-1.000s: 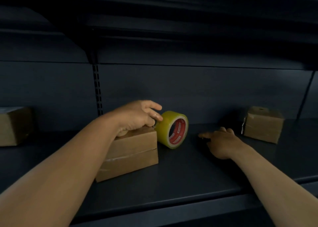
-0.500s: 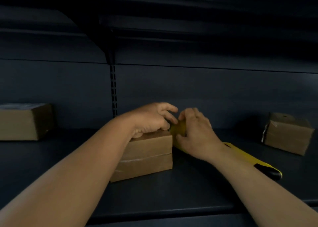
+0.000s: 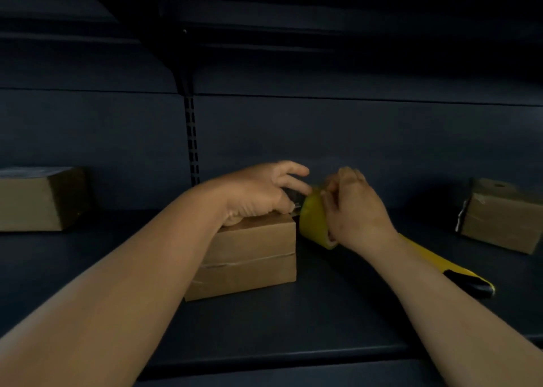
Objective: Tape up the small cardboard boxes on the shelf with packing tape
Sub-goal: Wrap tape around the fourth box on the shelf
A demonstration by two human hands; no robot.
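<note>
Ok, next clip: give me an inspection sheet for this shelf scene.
Surface: dark metal shelf, dimly lit.
Job's things: brown cardboard box at centre, a tape band round its middle; yellow packing tape roll beside it.
Clutter: second cardboard box far left, third cardboard box far right, yellow-and-black tool behind the right forearm.
Grippers: left hand rests on the centre box; right hand grips the roll.
Cables: nothing seen.
Surroundings: dark back panel, slotted upright.
</note>
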